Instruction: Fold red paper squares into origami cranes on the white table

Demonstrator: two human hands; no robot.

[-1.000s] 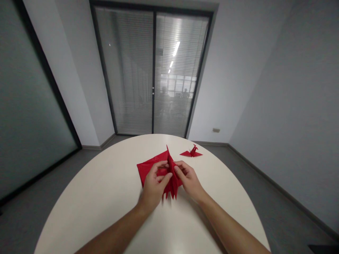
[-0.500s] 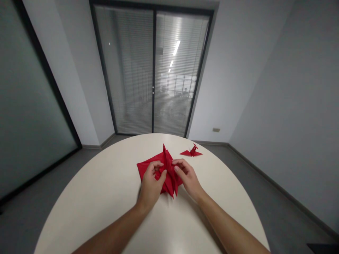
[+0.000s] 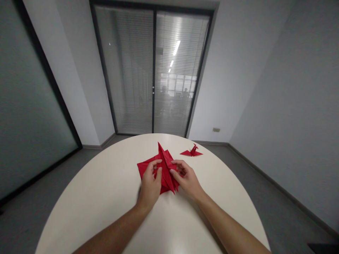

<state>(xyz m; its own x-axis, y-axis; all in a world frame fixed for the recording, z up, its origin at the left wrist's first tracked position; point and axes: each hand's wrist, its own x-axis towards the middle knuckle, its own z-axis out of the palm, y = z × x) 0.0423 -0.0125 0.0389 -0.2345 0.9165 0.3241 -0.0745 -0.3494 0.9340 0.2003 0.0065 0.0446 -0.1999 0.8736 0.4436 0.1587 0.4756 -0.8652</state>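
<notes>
Our half-curled left hand (image 3: 152,179) and right hand (image 3: 187,177) pinch red paper (image 3: 164,176); its peak tips farther from the crane (image 3: 193,152), exposing folds.

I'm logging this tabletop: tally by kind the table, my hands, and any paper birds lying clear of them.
Hands: 2, left hand and right hand
Paper birds: 1, red paper bird
Tables: 1, round table
Total: 4
Red paper at the hands overlaps too much to count.

On the table (image 3: 106,201), a paper crane (image 3: 193,152) stands behind and right of the folded paper (image 3: 165,177).
</notes>
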